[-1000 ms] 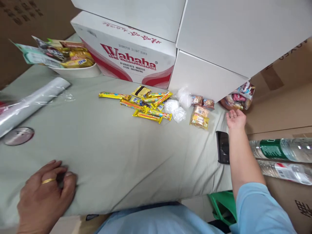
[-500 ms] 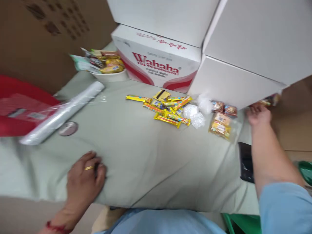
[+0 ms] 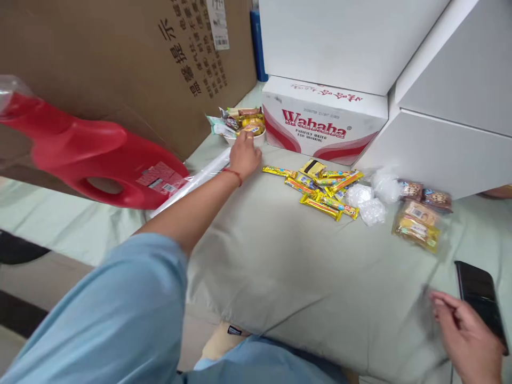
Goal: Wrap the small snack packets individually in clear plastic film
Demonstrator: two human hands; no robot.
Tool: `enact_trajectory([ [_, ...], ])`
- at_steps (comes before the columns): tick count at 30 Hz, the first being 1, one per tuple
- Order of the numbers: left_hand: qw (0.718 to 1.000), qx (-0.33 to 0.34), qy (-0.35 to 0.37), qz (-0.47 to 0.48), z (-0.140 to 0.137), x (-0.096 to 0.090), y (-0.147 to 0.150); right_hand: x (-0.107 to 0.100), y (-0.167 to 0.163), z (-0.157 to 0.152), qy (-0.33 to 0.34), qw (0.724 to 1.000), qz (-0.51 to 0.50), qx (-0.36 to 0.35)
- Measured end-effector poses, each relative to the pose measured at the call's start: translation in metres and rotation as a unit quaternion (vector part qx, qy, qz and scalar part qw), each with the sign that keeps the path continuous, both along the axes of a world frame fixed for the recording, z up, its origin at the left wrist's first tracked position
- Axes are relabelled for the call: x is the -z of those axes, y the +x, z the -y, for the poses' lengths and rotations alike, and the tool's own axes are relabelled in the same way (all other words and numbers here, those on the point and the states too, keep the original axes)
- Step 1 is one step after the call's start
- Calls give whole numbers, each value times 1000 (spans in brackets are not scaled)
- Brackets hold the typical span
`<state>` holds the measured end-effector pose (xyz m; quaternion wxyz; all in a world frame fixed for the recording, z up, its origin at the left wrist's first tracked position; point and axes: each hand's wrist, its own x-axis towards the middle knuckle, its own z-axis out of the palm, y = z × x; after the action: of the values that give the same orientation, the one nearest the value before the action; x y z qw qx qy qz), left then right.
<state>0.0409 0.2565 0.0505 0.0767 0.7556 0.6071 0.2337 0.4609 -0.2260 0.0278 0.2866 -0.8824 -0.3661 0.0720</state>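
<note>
A: What does the left hand (image 3: 245,153) reach?

B: A smooth white bowl (image 3: 260,141) of coloured plastic snack packets (image 3: 253,122), near the back edge of the pale-green, cloth-covered tabletop (image 3: 280,266). Its fingers are at the front rim; whether they grip cannot be told.

A: What has just changed?

B: The left hand, which rested near the front edge half a second ago, now extends to the bowl, apparently bringing the packets within reach. The right hand (image 3: 466,325) has left the right edge for a flat black phone (image 3: 478,285); its fingers are curled and blurred, any hold indeterminable.

A: And nearby?

B: A white-and-red cardboard carton (image 3: 320,128) stands right of the bowl, with slender yellow wrapped sticks (image 3: 320,207) before it.
</note>
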Motion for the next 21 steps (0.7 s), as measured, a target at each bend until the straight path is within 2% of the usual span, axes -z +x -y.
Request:
enact_trajectory([
  [3, 998, -45, -48, 15, -22, 13, 11, 20, -4, 27, -35, 993, 76, -81],
  [7, 998, -7, -64, -16, -1, 25, 10, 32, -10, 32, 10, 972, 192, -132],
  [11, 999, 6, -34, -22, 12, 19, 2, 34, -14, 28, 24, 962, 226, -155],
  [13, 999, -42, -13, -4, 3, 12, -6, 35, -14, 27, 32, 960, 227, -160],
  [15, 993, -116, -19, 20, -13, 6, -14, 36, -14, 27, 39, 960, 223, -165],
  [18, 991, -118, -53, 15, -36, 5, -26, 37, -13, 28, 43, 960, 217, -170],
  [21, 991, -109, -71, 20, -43, 9, -34, 38, -12, 28, 45, 961, 217, -167],
])
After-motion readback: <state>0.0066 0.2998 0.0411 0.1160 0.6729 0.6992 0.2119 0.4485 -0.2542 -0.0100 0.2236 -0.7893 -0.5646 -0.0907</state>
